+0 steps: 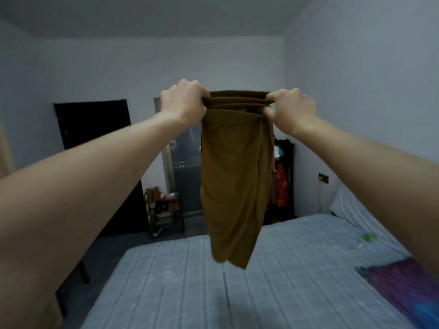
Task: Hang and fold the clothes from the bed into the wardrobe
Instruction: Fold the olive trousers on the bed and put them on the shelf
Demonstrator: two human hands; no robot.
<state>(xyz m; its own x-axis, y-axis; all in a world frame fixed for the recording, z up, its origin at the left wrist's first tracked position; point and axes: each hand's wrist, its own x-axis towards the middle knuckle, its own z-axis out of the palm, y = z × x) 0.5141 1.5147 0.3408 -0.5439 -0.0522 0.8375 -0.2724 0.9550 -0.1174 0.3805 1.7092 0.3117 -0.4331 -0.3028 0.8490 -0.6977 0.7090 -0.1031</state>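
Observation:
A mustard-brown garment hangs in the air above the bed, doubled over at its top edge. My left hand grips the left end of that top edge. My right hand pinches the right end. Both arms are stretched out at chest height, and the cloth's lower tip dangles just over the pale blue mattress. A purple and blue cloth lies on the bed at the right edge. An open dark wardrobe with colourful clothes stands against the far wall, partly hidden behind the garment.
A dark door is in the far left wall. A low rack with bags and shoes stands beside a tall window. A white pillow and a small green item lie at the bed's right side.

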